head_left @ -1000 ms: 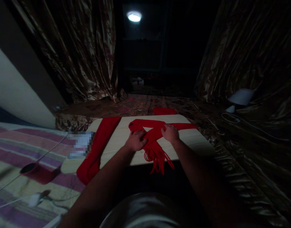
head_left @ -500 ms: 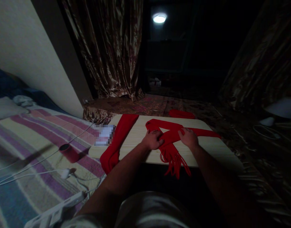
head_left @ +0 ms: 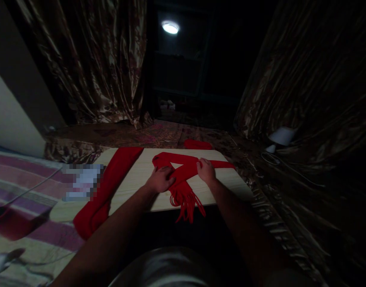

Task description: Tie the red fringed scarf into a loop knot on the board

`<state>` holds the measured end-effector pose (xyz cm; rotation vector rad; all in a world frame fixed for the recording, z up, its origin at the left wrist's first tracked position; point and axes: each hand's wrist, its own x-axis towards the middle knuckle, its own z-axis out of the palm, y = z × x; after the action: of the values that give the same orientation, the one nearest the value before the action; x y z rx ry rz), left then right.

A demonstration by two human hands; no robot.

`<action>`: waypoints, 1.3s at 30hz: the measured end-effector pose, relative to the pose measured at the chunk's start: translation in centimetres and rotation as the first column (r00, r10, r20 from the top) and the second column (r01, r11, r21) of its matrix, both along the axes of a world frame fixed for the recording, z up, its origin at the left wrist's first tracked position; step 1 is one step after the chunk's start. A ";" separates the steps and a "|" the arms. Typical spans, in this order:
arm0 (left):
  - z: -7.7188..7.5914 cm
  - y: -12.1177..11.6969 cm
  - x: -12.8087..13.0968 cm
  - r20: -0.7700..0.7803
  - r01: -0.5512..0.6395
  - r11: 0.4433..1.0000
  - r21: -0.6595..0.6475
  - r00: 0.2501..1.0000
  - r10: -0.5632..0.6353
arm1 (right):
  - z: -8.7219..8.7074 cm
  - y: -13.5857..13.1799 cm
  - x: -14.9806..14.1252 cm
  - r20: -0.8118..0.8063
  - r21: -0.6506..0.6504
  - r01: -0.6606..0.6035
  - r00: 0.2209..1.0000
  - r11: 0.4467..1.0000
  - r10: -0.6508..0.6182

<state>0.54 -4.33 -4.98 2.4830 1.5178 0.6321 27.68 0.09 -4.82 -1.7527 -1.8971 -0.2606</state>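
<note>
A red fringed scarf (head_left: 183,171) lies folded in a triangular loop on a light wooden board (head_left: 141,179); its tassels hang over the near edge. My left hand (head_left: 159,180) rests on the scarf's left fold, fingers curled and pressed down on the cloth. My right hand (head_left: 205,170) presses the strip on the right side, its fingers bent onto the fabric. A second red scarf (head_left: 107,191) runs along the board's left side and droops off the near corner.
A striped blanket (head_left: 24,187) with white cables lies at the left, a dark red object (head_left: 12,225) on it. A blurred white patch (head_left: 81,181) sits at the board's left. Shiny patterned curtains hang behind and right; a white lamp (head_left: 281,136) is on the right.
The camera swung left and then back right. Both hands stay on the red scarf in nearly the same places, the fold about as before.
</note>
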 end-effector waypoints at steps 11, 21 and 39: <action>0.0 0.3 0.0 0.012 0.011 1.000 -0.001 1.000 -0.011 | 0.8 -2.4 9.3 0.020 0.074 0.025 0.999 0.997 -0.026; 0.1 0.4 -0.6 0.041 0.112 0.990 0.088 0.992 -0.116 | 0.8 -2.1 6.6 0.108 -0.144 -0.074 0.990 0.987 0.090; -0.6 1.0 -0.5 0.250 0.259 0.941 0.217 0.917 -0.310 | 4.8 0.9 9.1 0.527 -0.092 0.199 0.841 0.976 -0.121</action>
<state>0.04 -3.34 -5.53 2.5357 1.0100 1.0531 36.78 0.95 0.01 -2.1003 -2.1752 -0.7459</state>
